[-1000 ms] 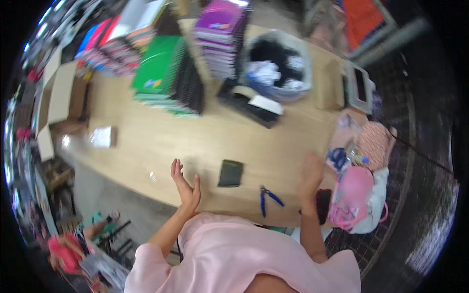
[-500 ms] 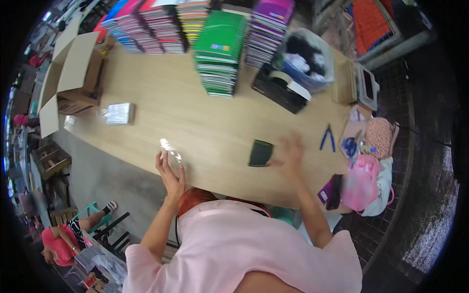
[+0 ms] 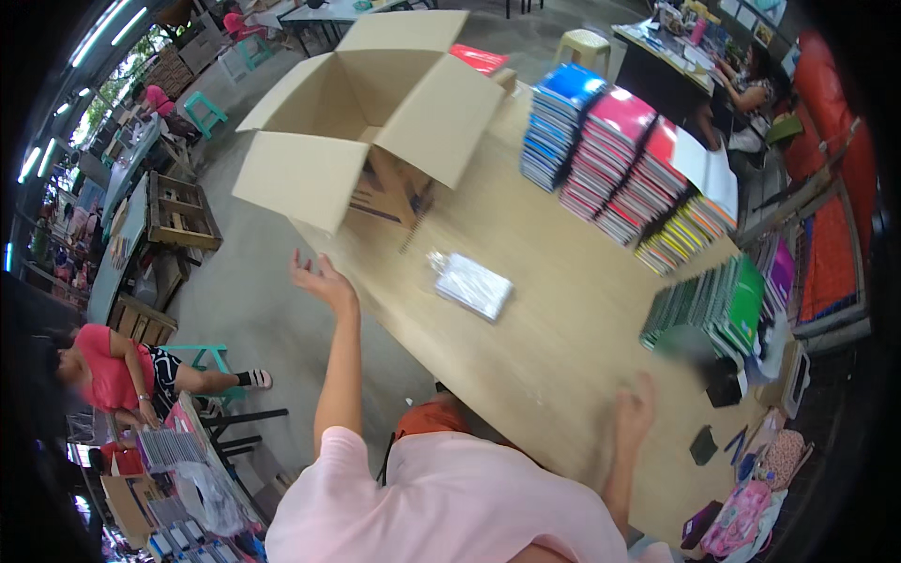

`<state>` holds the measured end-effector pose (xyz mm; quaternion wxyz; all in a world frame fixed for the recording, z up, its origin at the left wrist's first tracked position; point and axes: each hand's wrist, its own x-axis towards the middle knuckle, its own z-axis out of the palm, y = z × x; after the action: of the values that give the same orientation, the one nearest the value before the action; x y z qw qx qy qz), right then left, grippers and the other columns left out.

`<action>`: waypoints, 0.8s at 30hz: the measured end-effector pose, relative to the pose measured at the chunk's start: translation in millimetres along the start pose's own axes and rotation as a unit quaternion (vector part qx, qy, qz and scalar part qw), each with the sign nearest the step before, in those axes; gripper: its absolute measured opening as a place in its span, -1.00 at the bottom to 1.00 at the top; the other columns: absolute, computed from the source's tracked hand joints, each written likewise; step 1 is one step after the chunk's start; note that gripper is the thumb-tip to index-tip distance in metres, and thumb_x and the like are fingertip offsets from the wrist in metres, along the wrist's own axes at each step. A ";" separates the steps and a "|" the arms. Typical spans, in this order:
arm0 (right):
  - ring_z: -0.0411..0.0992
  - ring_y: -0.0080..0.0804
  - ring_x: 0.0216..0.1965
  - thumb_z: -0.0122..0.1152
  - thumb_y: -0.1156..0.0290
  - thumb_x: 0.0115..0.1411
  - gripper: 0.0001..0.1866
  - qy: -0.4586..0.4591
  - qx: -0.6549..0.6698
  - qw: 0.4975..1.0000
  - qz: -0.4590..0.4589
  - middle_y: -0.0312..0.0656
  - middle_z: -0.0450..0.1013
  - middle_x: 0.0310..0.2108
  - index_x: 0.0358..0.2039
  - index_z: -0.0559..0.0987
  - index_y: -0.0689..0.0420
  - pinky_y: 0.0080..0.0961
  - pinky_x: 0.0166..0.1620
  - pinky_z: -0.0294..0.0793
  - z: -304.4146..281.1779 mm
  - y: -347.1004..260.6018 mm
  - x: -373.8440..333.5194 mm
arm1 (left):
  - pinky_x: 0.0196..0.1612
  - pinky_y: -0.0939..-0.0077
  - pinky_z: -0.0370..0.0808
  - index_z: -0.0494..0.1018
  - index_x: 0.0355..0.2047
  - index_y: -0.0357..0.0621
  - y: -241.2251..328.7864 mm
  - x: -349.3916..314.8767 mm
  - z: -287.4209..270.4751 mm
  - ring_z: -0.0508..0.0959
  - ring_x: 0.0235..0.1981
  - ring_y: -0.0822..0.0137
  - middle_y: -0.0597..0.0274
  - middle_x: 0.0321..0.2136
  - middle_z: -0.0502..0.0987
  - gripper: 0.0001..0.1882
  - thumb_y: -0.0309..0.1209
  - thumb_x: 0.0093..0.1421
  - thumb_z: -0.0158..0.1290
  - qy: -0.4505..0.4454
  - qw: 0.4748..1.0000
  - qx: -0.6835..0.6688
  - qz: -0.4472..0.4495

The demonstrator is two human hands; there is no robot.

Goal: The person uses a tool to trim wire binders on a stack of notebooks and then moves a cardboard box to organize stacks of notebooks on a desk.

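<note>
My left hand [image 3: 326, 283] is raised past the table's near left edge, fingers spread and holding nothing. Closest to it is an open cardboard box [image 3: 305, 178] with its flaps folded out, standing on the table's left end. My right hand [image 3: 635, 413] hovers over the right part of the table, slightly blurred, its fingers apart and nothing seen in them. Between the hands lies a white pack in clear plastic wrap [image 3: 474, 286]. A small dark green flat piece [image 3: 703, 446] lies to the right of my right hand.
Notebook stacks line the far side: blue [image 3: 554, 127], pink [image 3: 615, 150], yellow-edged [image 3: 685, 235] and green [image 3: 709, 305]. Blue-handled pliers [image 3: 736, 444] and a pink pouch [image 3: 741, 516] lie at right. A person in a red top [image 3: 108, 366] sits at lower left, another [image 3: 746, 94] at far right.
The view has swung left, bringing the whole box into sight. My right hand has come away from the dark green piece. My left hand has lifted off the table toward the box.
</note>
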<state>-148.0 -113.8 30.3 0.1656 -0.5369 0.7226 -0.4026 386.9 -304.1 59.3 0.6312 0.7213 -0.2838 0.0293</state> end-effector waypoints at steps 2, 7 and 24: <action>0.38 -0.15 0.13 0.23 0.48 0.13 -0.56 -0.183 0.175 0.964 0.076 -0.05 0.41 0.10 0.06 0.53 0.18 -0.23 0.18 0.33 76.6 -139.9 40.7 | 0.10 0.25 0.29 0.20 0.18 -0.24 -5.3 65.1 4.6 0.31 0.00 0.13 0.02 0.13 0.17 -0.49 -0.48 0.23 0.03 0.046 0.992 -0.098 -0.066; 0.01 0.14 0.36 0.41 -0.01 -0.04 -0.14 -0.121 0.080 0.902 -0.407 0.02 0.22 0.27 0.24 0.36 0.10 0.13 0.34 -0.03 181.0 -397.1 150.8 | 0.10 0.26 0.27 0.24 0.08 -0.31 38.4 169.0 -15.5 0.29 0.00 0.20 0.07 0.04 0.22 -0.59 -0.49 0.24 -0.01 0.178 0.970 -0.151 0.075; 0.56 -0.03 -0.29 0.32 0.40 -0.05 -0.77 -0.004 0.114 0.912 -0.393 -0.10 0.58 -0.45 -0.31 0.59 0.06 0.25 -0.10 0.31 182.3 -534.4 213.2 | -0.09 0.12 0.47 0.47 -0.12 -0.24 -74.9 -23.1 142.3 0.50 -0.12 -0.07 -0.05 -0.16 0.49 -0.66 -0.33 0.12 0.14 -0.484 0.822 0.194 0.227</action>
<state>239.3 -434.4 364.2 0.0570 -0.7565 0.4018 -0.5129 355.9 -424.3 -45.6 0.2350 0.6653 -0.6972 -0.1266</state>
